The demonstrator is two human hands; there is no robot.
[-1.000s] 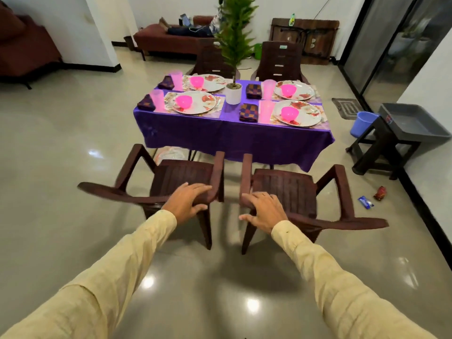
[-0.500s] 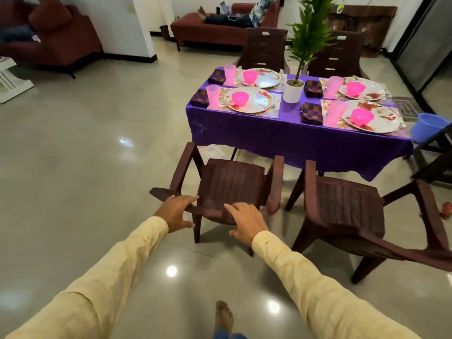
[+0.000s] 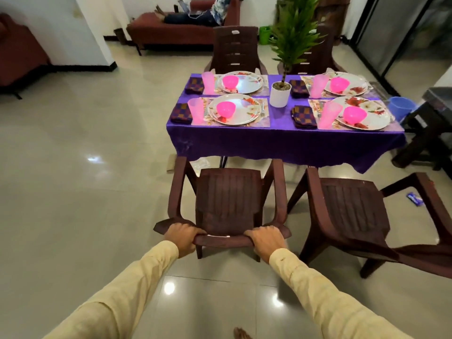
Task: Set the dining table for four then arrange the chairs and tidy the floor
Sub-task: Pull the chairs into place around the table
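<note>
Tablecloth (image 3: 281, 143) showing solid purple. Plates (image 3: 253, 109) carrying red floral print on white; bowls (image 3: 225, 109) showing bright pink, tumblers (image 3: 195, 109) paler pink. Napkins (image 3: 181, 113) displaying purple-and-orange checks. Pot (image 3: 279, 97) showing white, plant (image 3: 293, 33) green. Nearest chair (image 3: 228, 199) showing dark brown, seat and back carrying lengthwise ribbing. Sleeves (image 3: 137, 285) showing pale yellow. Bucket (image 3: 401, 107) showing blue. Floor tiles (image 3: 73, 192) showing glossy grey-beige.
</note>
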